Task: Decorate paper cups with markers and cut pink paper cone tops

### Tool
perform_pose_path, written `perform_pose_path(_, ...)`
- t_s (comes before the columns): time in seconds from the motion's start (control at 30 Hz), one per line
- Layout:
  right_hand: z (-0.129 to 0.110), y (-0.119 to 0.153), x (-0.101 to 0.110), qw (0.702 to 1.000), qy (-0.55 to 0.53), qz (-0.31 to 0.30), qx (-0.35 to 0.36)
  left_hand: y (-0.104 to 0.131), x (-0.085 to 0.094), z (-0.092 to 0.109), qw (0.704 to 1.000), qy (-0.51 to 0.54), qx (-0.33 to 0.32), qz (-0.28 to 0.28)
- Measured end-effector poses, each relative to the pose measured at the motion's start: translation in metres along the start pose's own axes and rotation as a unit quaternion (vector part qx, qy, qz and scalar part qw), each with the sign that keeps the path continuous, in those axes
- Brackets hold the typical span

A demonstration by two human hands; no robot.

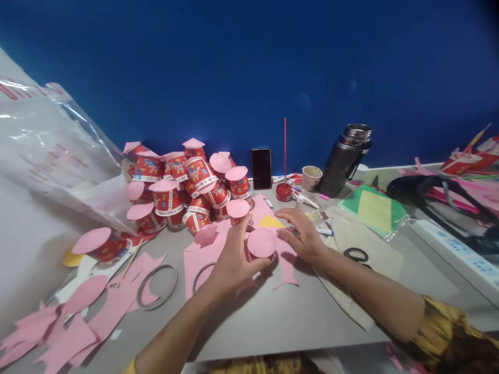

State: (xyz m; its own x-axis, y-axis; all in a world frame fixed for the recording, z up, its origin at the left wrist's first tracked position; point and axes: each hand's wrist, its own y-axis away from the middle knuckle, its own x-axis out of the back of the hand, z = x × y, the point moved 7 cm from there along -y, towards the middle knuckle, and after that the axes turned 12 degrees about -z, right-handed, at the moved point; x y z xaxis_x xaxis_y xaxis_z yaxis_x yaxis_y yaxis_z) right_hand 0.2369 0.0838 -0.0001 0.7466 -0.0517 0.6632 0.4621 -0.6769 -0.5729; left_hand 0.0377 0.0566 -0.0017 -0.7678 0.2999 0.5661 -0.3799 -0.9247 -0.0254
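Note:
In the head view, my left hand (234, 256) curls round a red paper cup with a round pink paper disc (261, 243) on top. Its thumb rests along the near side and the fingers reach round the far side. My right hand (304, 236) hovers just right of this cup, fingers apart and holding nothing. Directly behind stands another cup topped by a pink disc (238, 208). A yellow paper piece (272, 222) lies between my hands, over pink paper scraps (287, 270).
Red paper cups with pink tops (167, 200) are piled at back left. Tape rolls (157, 287) and pink offcuts (83, 337) lie left. Behind stand a phone (261, 169) and a dark flask (345, 161); scissors (356, 254) and a power strip (460, 254) are right.

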Motion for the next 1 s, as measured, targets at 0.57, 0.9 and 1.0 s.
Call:
perform_pose_path(0.57, 0.019, 0.014, -0.013, 1.0, 0.001, -0.005, -0.008, 0.123, 0.133, -0.015, 0.937, -0.007, 0.135, 0.321)
perform_pose_path(0.9, 0.018, 0.014, -0.014, 0.999, 0.006, -0.032, -0.019, 0.111, 0.177, -0.035, 0.894, -0.053, 0.199, 0.399)
perform_pose_path(1.0, 0.015, 0.012, -0.012, 0.999, 0.006, -0.032, -0.021, 0.112, 0.178, -0.035, 0.885, -0.053, 0.206, 0.414)
